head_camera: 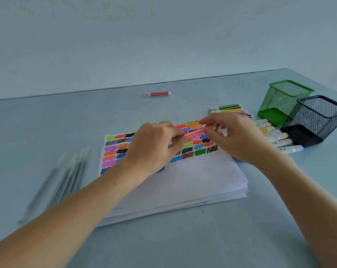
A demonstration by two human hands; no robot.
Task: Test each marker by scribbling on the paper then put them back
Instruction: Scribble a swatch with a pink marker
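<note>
A pink striped marker (pixel 195 132) hangs above a stack of white paper (pixel 192 176) whose top sheet carries several rows of coloured scribbles. My left hand (pixel 156 146) pinches the marker's left end. My right hand (pixel 233 136) pinches its right end, where the clear cap sits. Whether the cap is on or off is blurred. Behind my right hand lies a row of thin striped markers (pixel 229 109). To its right lie several thick white-bodied markers (pixel 277 137).
Two mesh pen holders lie tipped at the right, one green (pixel 283 101) and one black (pixel 316 118). A lone red marker (pixel 156 93) lies near the table's far edge. Several grey pens (pixel 67 176) lie at the left.
</note>
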